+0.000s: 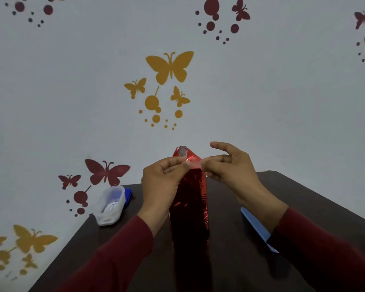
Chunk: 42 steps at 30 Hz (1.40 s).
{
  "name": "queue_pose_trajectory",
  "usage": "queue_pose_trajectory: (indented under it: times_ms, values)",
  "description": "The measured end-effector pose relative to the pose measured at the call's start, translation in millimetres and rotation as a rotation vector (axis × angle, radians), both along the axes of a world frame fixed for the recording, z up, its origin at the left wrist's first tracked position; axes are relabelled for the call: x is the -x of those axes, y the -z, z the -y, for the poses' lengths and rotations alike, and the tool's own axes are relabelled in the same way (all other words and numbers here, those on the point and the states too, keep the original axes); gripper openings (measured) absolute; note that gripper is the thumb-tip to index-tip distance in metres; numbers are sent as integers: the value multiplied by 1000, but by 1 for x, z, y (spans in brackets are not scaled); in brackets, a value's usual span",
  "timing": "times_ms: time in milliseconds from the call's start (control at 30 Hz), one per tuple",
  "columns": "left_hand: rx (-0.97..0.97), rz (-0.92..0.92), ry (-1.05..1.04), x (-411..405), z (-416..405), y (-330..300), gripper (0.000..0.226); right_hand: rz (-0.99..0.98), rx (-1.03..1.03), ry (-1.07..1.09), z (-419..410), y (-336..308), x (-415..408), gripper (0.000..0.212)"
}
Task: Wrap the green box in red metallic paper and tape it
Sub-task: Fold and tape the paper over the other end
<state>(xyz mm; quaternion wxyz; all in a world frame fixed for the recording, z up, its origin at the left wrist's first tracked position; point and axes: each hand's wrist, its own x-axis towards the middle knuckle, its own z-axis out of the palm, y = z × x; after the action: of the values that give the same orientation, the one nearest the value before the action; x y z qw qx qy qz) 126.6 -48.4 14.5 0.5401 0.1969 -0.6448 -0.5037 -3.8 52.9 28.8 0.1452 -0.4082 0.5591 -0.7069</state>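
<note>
A tall box wrapped in red metallic paper point(190, 211) stands upright on the dark table point(230, 260). No green shows; the paper covers the box. Its top end is folded to a point with a silvery underside showing. A short strip of clear tape point(195, 163) stretches across the top fold. My left hand point(160, 186) pinches the strip's left end between thumb and fingers. My right hand point(230, 165) pinches the right end, with its index finger lifted.
A clear plastic container point(110, 205) holding small white pieces lies at the table's back left, with a blue object point(128, 196) behind it. A flat blue sheet point(257, 228) lies at the right under my forearm. A butterfly-decorated wall stands behind the table.
</note>
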Motion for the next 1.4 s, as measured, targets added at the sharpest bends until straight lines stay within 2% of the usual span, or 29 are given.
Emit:
queue_pose_trajectory:
  times_ms: [167, 267, 400, 533, 600, 667, 900, 1233, 1400]
  values:
    - [-47, -29, -204, -6, 31, 8, 8, -180, -100, 14, 39, -20, 2, 52]
    - [-112, -12, -233, -7, 51, 14, 13, -227, -173, -26, 59, -36, 12, 52]
    - [-210, 96, -118, -1, 71, 18, 28, -345, -339, -116, 87, -53, 25, 57]
    - [-379, 96, 19, 10, 75, 14, 4, -432, -481, -214, 111, -61, 34, 57]
    - [-423, 87, 49, 12, 76, 16, 12, -443, -528, -238, 120, -61, 38, 55]
    - [-436, 80, 83, 14, 77, 18, 22, -448, -567, -249, 127, -61, 41, 54]
    - [-464, 18, 117, 19, 79, 24, 19, -483, -635, -228, 135, -61, 42, 54]
    - [-456, 24, 132, 18, 78, 23, 17, -592, -679, -112, 141, -57, 38, 57]
    - [-435, 91, 137, 21, 80, 18, 31, -656, -697, -51, 140, -55, 35, 60]
